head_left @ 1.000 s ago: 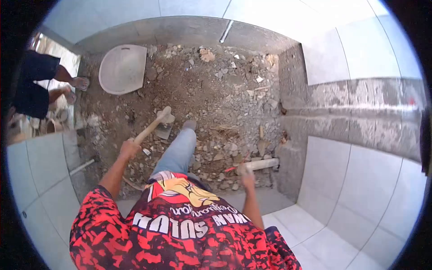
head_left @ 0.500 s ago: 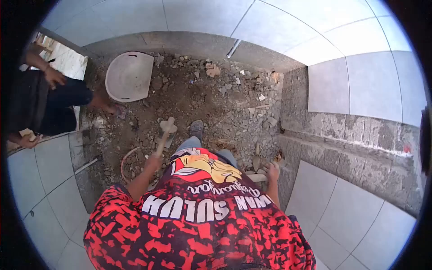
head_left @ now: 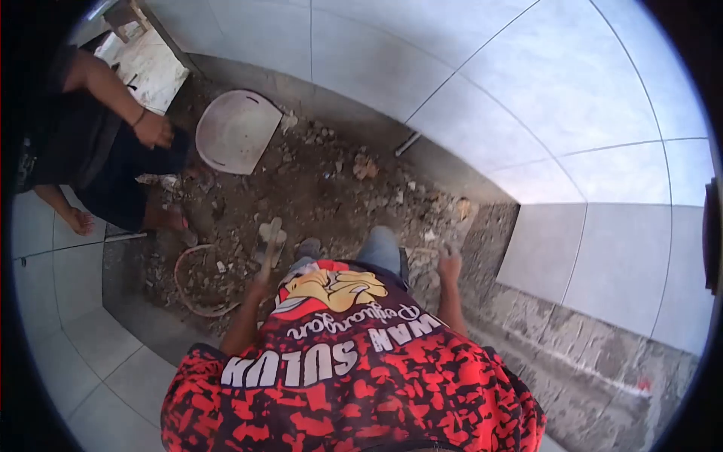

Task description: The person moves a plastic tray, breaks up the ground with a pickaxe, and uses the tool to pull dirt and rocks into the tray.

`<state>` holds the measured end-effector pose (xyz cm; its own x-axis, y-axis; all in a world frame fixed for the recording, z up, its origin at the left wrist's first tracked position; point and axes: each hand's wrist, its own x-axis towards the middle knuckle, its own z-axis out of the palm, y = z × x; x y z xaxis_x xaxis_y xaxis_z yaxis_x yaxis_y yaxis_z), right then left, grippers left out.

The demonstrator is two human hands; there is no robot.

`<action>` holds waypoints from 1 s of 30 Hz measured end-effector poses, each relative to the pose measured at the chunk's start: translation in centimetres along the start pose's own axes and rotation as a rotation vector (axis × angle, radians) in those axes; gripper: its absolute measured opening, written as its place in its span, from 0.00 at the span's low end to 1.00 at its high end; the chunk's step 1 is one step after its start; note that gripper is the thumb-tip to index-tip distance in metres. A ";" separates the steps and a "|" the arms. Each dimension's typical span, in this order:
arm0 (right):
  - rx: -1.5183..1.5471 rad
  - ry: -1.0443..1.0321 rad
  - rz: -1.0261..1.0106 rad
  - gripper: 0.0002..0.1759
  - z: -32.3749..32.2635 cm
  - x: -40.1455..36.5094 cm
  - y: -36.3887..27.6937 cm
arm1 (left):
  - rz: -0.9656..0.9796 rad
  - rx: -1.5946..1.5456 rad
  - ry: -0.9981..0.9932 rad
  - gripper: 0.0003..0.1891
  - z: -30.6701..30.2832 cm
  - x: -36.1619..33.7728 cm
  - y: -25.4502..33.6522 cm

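My left hand (head_left: pixel 258 288) is closed round the pale wooden handle of a dusty hammer (head_left: pixel 271 232). Its head points away from me, above the rubble near my feet. My right hand (head_left: pixel 449 265) is raised off to the right of my knee, close to the rough wall base. Its fingers are blurred, and I cannot make out whether anything is in them. A dark shoe (head_left: pixel 307 247) and a bent jeans knee (head_left: pixel 380 248) show beyond my red and black patterned shirt (head_left: pixel 354 361).
Broken rubble and soil (head_left: pixel 324 188) cover the floor. A pale basin (head_left: pixel 237 132) lies at the far left, and a looped hose (head_left: pixel 181 282) nearer. Another person (head_left: pixel 98 143) crouches at the left. Tiled walls (head_left: pixel 520 90) surround the space; a short pipe (head_left: pixel 407 144) sticks out.
The view has turned, and the room appears rotated. My right hand has risen from beside a pale pipe-like piece. The hammer stays in my left hand. The other person appears closer.
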<state>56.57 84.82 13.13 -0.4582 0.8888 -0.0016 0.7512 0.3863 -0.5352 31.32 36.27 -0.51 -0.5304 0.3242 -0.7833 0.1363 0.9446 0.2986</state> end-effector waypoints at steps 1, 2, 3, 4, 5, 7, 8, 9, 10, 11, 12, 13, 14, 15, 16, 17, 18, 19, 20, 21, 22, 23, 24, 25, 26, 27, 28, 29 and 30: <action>0.003 0.035 -0.109 0.18 -1.4 4.9 -0.8 | -0.006 -0.010 0.021 0.26 0.0 0.2 1.0; -0.065 0.002 -0.169 0.20 -3.1 10.0 -1.6 | -0.131 -0.054 0.020 0.27 0.3 -0.1 1.5; 0.006 -0.001 -0.180 0.20 -6.8 13.7 -6.2 | -0.262 -0.102 0.009 0.29 1.2 -1.1 2.1; 0.075 0.023 -0.282 0.19 -10.4 17.0 -10.4 | -0.277 -0.117 0.019 0.29 1.5 -1.3 3.3; -0.053 0.270 -0.587 0.18 -10.8 23.4 -8.3 | -0.262 -0.134 0.034 0.28 1.5 -1.2 4.6; -0.045 0.260 -0.671 0.20 -19.6 27.5 -16.5 | -0.286 -0.134 0.000 0.27 3.3 -3.2 6.0; 0.001 0.411 -0.803 0.15 -22.9 29.2 -20.5 | -0.327 -0.091 0.025 0.27 3.9 -2.7 7.1; -0.062 0.501 -0.892 0.15 -26.1 31.9 -22.8 | -0.365 -0.056 0.055 0.27 4.4 -2.1 8.4; 0.034 0.523 -1.006 0.16 -29.1 33.0 -26.5 | -0.386 -0.074 0.045 0.27 5.2 -2.6 9.3; 0.016 0.580 -1.151 0.18 -31.0 33.4 -31.1 | -0.338 -0.030 0.053 0.26 5.9 -2.5 8.6; -0.060 0.637 -1.209 0.20 -33.0 36.7 -33.7 | -0.310 0.017 0.057 0.25 6.9 -3.3 9.5; -0.139 0.747 -1.273 0.21 -35.3 39.4 -35.9 | -0.337 -0.017 0.052 0.25 8.3 -4.1 10.3; -0.210 0.869 -1.335 0.23 -37.1 40.8 -38.7 | -0.365 -0.107 0.071 0.24 9.7 -4.9 10.4; -0.168 0.847 -1.365 0.23 -38.5 42.9 -41.9 | -0.405 -0.192 0.093 0.22 10.5 -5.8 10.9; -0.535 0.973 -1.051 0.25 -40.1 44.5 -45.0 | -0.446 -0.221 0.107 0.22 11.1 -6.7 11.8; -0.884 1.057 -0.698 0.27 -40.9 45.9 -47.8 | -0.447 -0.152 -0.012 0.20 11.6 -7.4 13.2; -1.033 1.095 -0.516 0.28 -40.6 44.0 -48.5 | -0.435 -0.084 -0.131 0.19 11.9 -8.2 14.2; -1.190 1.109 -0.331 0.29 -40.3 42.2 -49.1 | -0.452 -0.108 -0.122 0.19 12.4 -9.1 14.7; -0.919 1.162 -0.903 0.26 -40.8 36.4 -47.3 | -0.452 -0.136 -0.061 0.18 12.7 -9.8 15.6; -0.574 1.155 -1.450 0.22 -40.9 33.1 -45.1 | -0.458 -0.167 0.004 0.18 12.7 -10.0 17.0; -0.915 1.248 -1.120 0.22 -40.4 33.8 -43.2 | -0.485 -0.204 0.021 0.18 12.6 -10.5 18.2; -0.890 1.179 -0.844 0.22 -40.0 32.6 -44.2 | -0.533 -0.284 0.056 0.18 12.6 -11.3 19.1; -0.893 1.103 -0.558 0.22 -39.7 31.4 -45.2 | -0.588 -0.371 0.099 0.18 12.6 -11.9 19.6; -0.880 1.107 -0.617 0.22 -40.4 32.6 -44.6 | -0.569 -0.372 0.158 0.18 13.9 -11.4 19.3; -0.839 1.149 -0.758 0.21 -41.2 33.5 -43.2 | -0.554 -0.373 0.218 0.17 15.2 -11.3 18.9; -0.781 1.201 -0.901 0.21 -42.1 34.6 -41.7 | -0.580 -0.443 0.247 0.17 14.1 -12.6 20.2; -0.707 1.258 -1.030 0.21 -42.7 35.7 -40.1 | -0.603 -0.511 0.281 0.17 12.3 -13.9 21.5; -0.628 1.320 -1.140 0.21 -43.2 36.6 -38.7 | -0.654 -0.563 0.322 0.17 12.1 -14.1 21.8; -0.538 1.380 -1.229 0.21 -43.5 37.2 -37.7 | -0.641 -0.598 0.326 0.18 12.1 -14.2 21.9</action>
<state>31.89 114.05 69.98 -0.3367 -0.4432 0.8308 0.5266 0.6428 0.5563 51.99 52.99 10.59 -0.5763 -0.3653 -0.7311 -0.6687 0.7250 0.1649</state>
